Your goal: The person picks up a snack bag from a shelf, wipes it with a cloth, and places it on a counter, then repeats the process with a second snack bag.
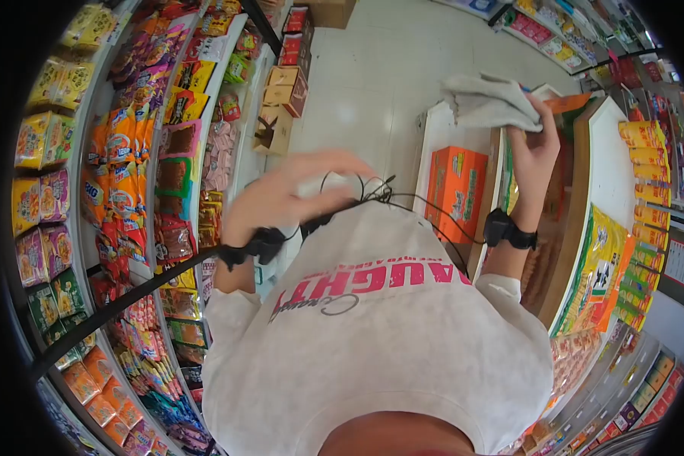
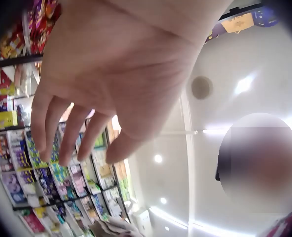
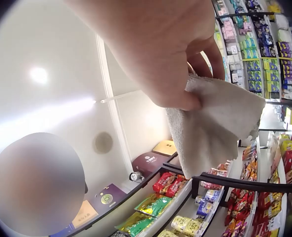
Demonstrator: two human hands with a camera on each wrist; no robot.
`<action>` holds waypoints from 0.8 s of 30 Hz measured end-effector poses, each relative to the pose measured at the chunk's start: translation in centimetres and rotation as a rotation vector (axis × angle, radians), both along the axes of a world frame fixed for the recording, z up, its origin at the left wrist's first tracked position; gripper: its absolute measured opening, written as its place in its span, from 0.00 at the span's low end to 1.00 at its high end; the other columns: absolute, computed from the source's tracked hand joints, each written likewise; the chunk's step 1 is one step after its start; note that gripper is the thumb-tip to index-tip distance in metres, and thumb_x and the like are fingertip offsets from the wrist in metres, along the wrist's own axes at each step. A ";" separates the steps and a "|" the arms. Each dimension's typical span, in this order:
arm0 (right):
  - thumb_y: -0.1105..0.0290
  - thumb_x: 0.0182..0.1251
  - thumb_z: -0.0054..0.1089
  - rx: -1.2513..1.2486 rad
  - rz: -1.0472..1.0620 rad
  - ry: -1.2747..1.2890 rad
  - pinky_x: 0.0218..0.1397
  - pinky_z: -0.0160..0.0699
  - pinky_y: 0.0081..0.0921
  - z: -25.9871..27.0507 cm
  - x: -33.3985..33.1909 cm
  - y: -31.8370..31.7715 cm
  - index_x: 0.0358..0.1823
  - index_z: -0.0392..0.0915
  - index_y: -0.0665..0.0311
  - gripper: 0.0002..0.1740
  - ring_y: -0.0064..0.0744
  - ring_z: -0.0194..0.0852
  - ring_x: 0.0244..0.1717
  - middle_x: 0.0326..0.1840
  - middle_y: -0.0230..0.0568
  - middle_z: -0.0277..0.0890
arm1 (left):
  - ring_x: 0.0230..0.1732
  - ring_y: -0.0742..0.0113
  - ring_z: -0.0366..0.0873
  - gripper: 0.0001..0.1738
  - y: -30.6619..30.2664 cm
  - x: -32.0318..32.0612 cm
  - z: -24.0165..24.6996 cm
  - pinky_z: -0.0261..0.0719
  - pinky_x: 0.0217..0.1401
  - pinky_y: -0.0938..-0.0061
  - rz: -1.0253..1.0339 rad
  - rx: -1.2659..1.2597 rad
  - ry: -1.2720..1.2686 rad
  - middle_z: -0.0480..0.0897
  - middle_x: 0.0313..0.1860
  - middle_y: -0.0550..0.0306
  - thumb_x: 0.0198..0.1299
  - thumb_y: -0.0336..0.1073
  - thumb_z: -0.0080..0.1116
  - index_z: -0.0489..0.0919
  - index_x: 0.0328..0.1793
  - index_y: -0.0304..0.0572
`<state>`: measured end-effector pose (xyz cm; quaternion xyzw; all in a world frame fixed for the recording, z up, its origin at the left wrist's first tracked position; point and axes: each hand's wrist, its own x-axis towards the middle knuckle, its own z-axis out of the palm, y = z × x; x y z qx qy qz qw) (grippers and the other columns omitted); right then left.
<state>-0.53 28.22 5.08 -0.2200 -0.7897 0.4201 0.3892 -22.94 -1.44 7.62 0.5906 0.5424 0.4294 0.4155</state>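
In the head view, my right hand (image 1: pixel 538 144) pinches a folded grey-beige cloth (image 1: pixel 490 102) beside a white shelf unit. The right wrist view shows the thumb of my right hand (image 3: pixel 170 64) laid over the cloth (image 3: pixel 212 118), which hangs in loose folds below the fingers. My left hand (image 1: pixel 292 194), blurred in the head view, is raised in front of the shirt and holds nothing. Seen from the left wrist, the fingers of my left hand (image 2: pixel 111 74) are spread and relaxed. A bit of the cloth (image 2: pixel 114 228) shows at the bottom of that view.
Shelves of packaged snacks (image 1: pixel 125 144) line the left side, with a black bar (image 1: pixel 121 308) across them. An orange box (image 1: pixel 457 190) sits on the right shelf unit (image 1: pixel 612 175). Cartons (image 1: pixel 285 91) stand along the tiled floor (image 1: pixel 372 91). Thin black cables (image 1: pixel 425 201) run between the wrists.
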 end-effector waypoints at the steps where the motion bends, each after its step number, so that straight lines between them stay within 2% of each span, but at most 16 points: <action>1: 0.83 0.62 0.62 0.000 -0.006 0.004 0.63 0.71 0.22 0.0 -0.1 -0.2 0.59 0.75 0.68 0.23 0.25 0.75 0.56 0.55 0.37 0.79 | 0.65 0.52 0.77 0.18 1.5 1.0 0.3 0.71 0.70 0.64 -0.201 0.017 -0.021 0.80 0.63 0.45 0.73 0.32 0.49 0.76 0.65 0.33; 5: 0.84 0.62 0.61 -0.052 -0.004 0.002 0.62 0.72 0.22 0.4 -0.2 -0.4 0.59 0.75 0.68 0.22 0.23 0.75 0.56 0.53 0.36 0.80 | 0.68 0.50 0.73 0.24 6.7 6.1 1.1 0.69 0.71 0.64 -0.691 0.083 -0.157 0.76 0.66 0.39 0.77 0.41 0.47 0.72 0.70 0.31; 8: 0.83 0.62 0.61 -0.035 0.014 0.025 0.62 0.72 0.22 0.5 0.0 -0.5 0.59 0.75 0.68 0.22 0.23 0.76 0.56 0.53 0.37 0.80 | 0.66 0.50 0.74 0.26 9.5 9.8 1.1 0.69 0.69 0.66 -0.979 -0.042 -0.235 0.77 0.65 0.39 0.78 0.46 0.45 0.71 0.71 0.32; 12: 0.83 0.63 0.60 -0.044 -0.011 0.034 0.63 0.72 0.23 1.2 0.7 -0.9 0.60 0.75 0.68 0.22 0.24 0.76 0.57 0.53 0.38 0.80 | 0.62 0.54 0.76 0.29 10.7 11.4 1.0 0.72 0.65 0.68 -1.108 -0.230 -0.182 0.78 0.63 0.42 0.79 0.50 0.42 0.70 0.72 0.34; 17: 0.83 0.64 0.60 -0.063 -0.048 0.062 0.64 0.73 0.24 0.7 1.6 -0.7 0.60 0.74 0.69 0.22 0.25 0.76 0.57 0.54 0.38 0.80 | 0.58 0.59 0.76 0.31 10.5 11.0 1.1 0.73 0.62 0.68 -1.133 -0.194 -0.147 0.79 0.60 0.46 0.78 0.53 0.43 0.68 0.73 0.34; 24: 0.83 0.64 0.60 -0.051 -0.056 0.071 0.62 0.74 0.24 0.9 1.7 -0.5 0.60 0.74 0.69 0.21 0.24 0.76 0.56 0.53 0.38 0.80 | 0.56 0.63 0.76 0.31 12.7 12.6 0.2 0.74 0.59 0.69 -1.248 -0.268 -0.119 0.80 0.56 0.49 0.78 0.55 0.41 0.70 0.70 0.34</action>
